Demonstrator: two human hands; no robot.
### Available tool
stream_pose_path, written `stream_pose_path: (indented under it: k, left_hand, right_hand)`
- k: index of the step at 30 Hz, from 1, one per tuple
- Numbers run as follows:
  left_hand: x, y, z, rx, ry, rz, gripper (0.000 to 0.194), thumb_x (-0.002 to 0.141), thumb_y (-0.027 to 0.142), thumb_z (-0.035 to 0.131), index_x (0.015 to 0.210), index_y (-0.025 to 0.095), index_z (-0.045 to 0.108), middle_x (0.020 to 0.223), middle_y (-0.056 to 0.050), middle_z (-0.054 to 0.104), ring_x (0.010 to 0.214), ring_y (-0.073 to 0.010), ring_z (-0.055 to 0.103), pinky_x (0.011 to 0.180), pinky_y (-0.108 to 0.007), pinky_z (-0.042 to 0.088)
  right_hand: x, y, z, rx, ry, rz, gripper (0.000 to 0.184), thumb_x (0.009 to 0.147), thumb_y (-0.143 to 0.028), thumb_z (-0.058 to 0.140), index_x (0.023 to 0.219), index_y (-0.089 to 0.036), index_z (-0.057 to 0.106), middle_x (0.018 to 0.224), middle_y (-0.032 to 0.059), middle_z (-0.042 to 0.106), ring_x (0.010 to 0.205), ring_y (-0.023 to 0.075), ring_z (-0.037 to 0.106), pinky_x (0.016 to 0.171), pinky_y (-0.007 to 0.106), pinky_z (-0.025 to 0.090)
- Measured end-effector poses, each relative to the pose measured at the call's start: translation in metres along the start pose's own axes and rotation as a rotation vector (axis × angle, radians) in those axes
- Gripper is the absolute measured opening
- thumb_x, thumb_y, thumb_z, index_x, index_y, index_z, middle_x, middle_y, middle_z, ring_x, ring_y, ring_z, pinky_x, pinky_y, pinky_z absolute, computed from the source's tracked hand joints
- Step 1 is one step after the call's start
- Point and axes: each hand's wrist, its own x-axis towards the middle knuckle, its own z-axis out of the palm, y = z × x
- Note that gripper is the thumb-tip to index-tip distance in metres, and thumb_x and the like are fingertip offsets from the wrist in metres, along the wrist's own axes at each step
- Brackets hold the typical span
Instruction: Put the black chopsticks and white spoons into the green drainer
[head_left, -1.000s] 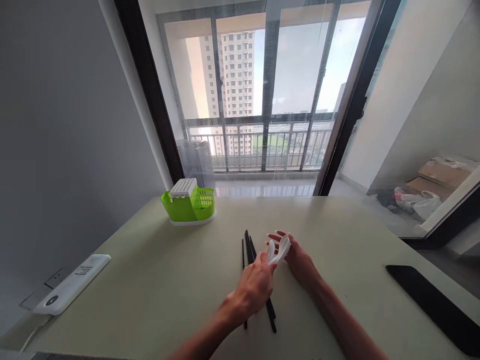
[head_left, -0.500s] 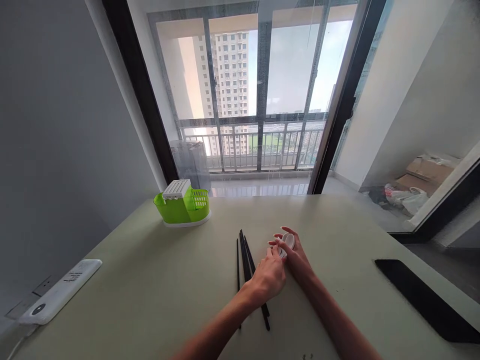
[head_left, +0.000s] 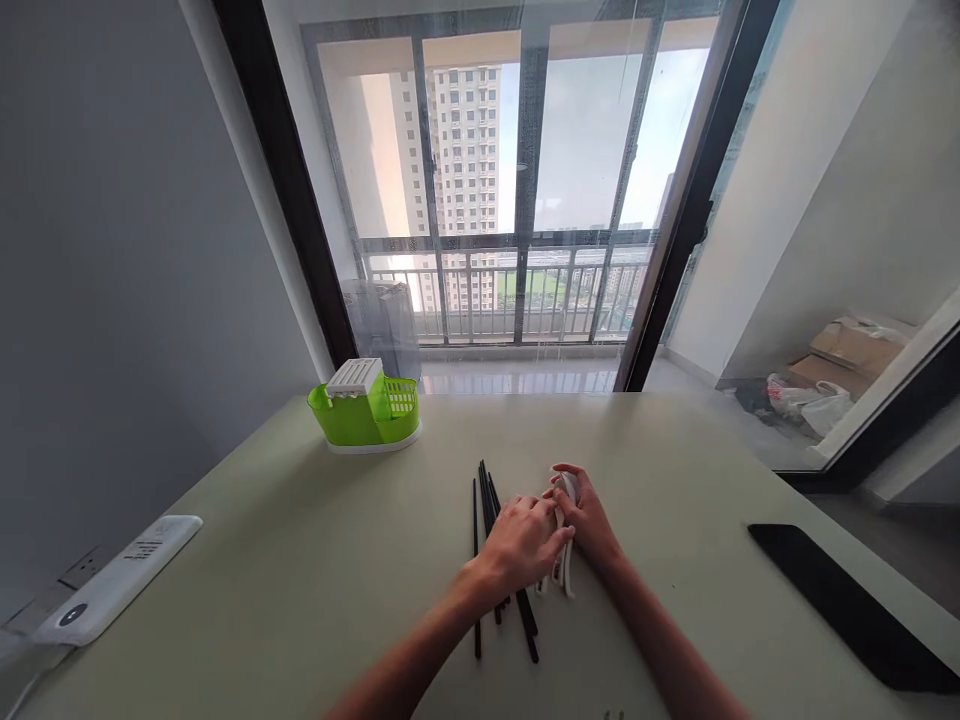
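Behind the pale green table [head_left: 315,580] there is a large glazed window [head_left: 585,130]. A flat black mat [head_left: 847,600] lies at the right edge, a white power strip [head_left: 120,580] at the left edge, and a green cutlery basket [head_left: 352,425] with a white slotted top stands at the far left. The left hand [head_left: 521,540] and its forearm cover the middle of several black chopsticks [head_left: 486,505], which lie lengthwise, partly fanned. The right hand [head_left: 589,515] is closed around white spoons [head_left: 568,487] near their bowls, just right of the chopsticks. The left hand's fingers touch the spoons; I cannot tell if they grip. The spoons are smooth, their slim handles pointing to the person. Small marks on the power strip and reddish marks at the handles are too small to read.
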Motion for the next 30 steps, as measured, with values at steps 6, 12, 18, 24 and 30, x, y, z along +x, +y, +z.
stream_pose_path:
  k: [6, 12, 18, 24, 30]
  left_hand:
    - [0.017, -0.069, -0.108, 0.363, 0.509, -0.081, 0.032, 0.099, 0.036, 0.052, 0.122, 0.018, 0.067, 0.126, -0.012, 0.065, 0.126, -0.0303, 0.051, 0.109, -0.046, 0.039]
    - [0.013, -0.161, -0.205, 0.670, 0.812, -0.331, 0.054, 0.099, 0.042, 0.049, 0.143, 0.011, 0.050, 0.156, -0.020, 0.041, 0.147, -0.0394, 0.025, 0.119, -0.054, 0.021]
    - [0.007, -0.201, -0.224, 0.602, 0.714, -0.458, 0.053, 0.104, 0.041, 0.032, 0.145, 0.014, 0.052, 0.157, -0.017, 0.044, 0.133, -0.0343, 0.051, 0.116, -0.053, 0.028]
    - [0.022, -0.176, -0.214, 0.512, 0.595, -0.438, 0.057, 0.106, 0.045, 0.023, 0.146, 0.018, 0.055, 0.160, -0.012, 0.043, 0.130, -0.0333, 0.057, 0.105, -0.047, 0.046]
    - [0.057, -0.122, -0.179, 0.494, 0.432, -0.318, 0.062, 0.105, 0.056, 0.015, 0.150, 0.031, 0.050, 0.163, -0.009, 0.038, 0.112, -0.0337, 0.068, 0.091, -0.048, 0.054]
  right_hand:
    - [-0.005, -0.002, 0.006, -0.175, -0.020, -0.047, 0.031, 0.090, -0.037, 0.049, 0.116, -0.023, 0.060, 0.085, 0.0018, 0.072, 0.079, 0.0211, 0.069, 0.083, 0.038, 0.055]
    - [-0.008, -0.003, 0.011, -0.295, -0.014, -0.122, 0.028, 0.090, -0.036, 0.049, 0.110, -0.027, 0.066, 0.111, 0.0041, 0.070, 0.106, 0.0220, 0.065, 0.099, 0.037, 0.048]
    - [-0.007, 0.001, 0.013, -0.341, -0.060, -0.144, 0.033, 0.092, -0.030, 0.046, 0.114, -0.023, 0.069, 0.116, 0.0081, 0.068, 0.106, 0.0219, 0.067, 0.098, 0.037, 0.050]
    - [-0.006, 0.005, 0.014, -0.353, -0.097, -0.150, 0.036, 0.094, -0.029, 0.043, 0.121, -0.023, 0.067, 0.119, 0.0084, 0.065, 0.111, 0.0217, 0.065, 0.104, 0.038, 0.048]
    - [-0.005, 0.008, 0.013, -0.363, -0.129, -0.161, 0.038, 0.096, -0.028, 0.041, 0.125, -0.022, 0.064, 0.122, 0.0097, 0.062, 0.114, 0.0218, 0.062, 0.106, 0.038, 0.046]
